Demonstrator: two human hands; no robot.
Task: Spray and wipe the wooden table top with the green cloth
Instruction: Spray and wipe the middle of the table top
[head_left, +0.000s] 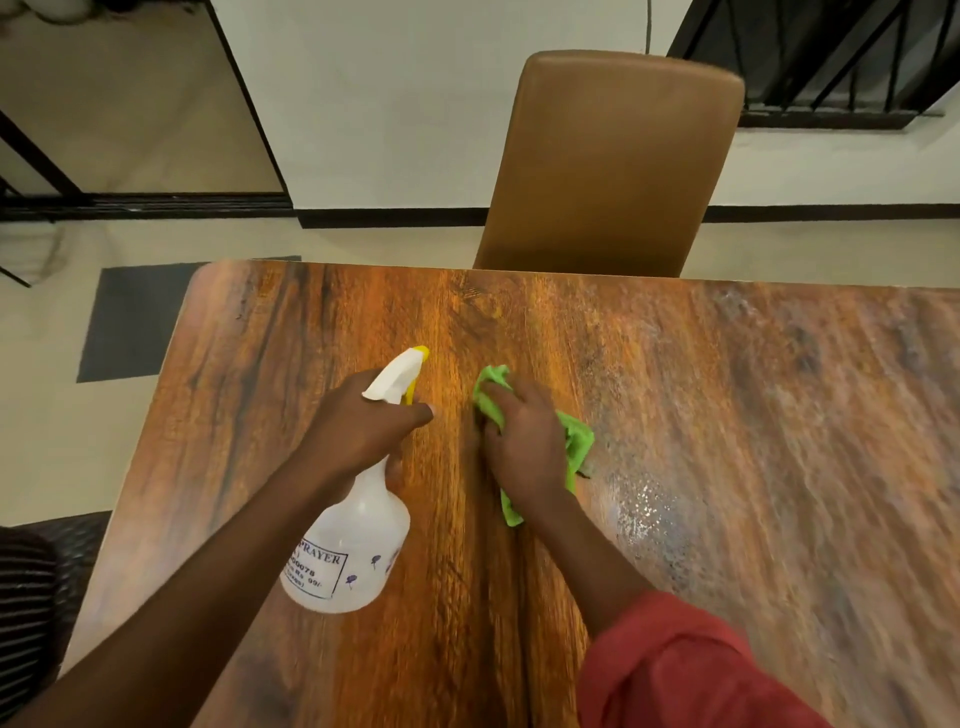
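Note:
The wooden table top fills the lower part of the head view. My left hand grips the neck of a translucent white spray bottle with a white and yellow nozzle, held above the table and pointing away from me. Just to its right, my right hand lies on a crumpled green cloth and presses it onto the wood. Most of the cloth is hidden under the hand. A patch of wet droplets glistens on the table to the right of the cloth.
A tan padded chair stands at the table's far edge. The table's left edge drops to a pale floor with a dark mat. A dark woven seat sits at the lower left. A black railing is at the back right.

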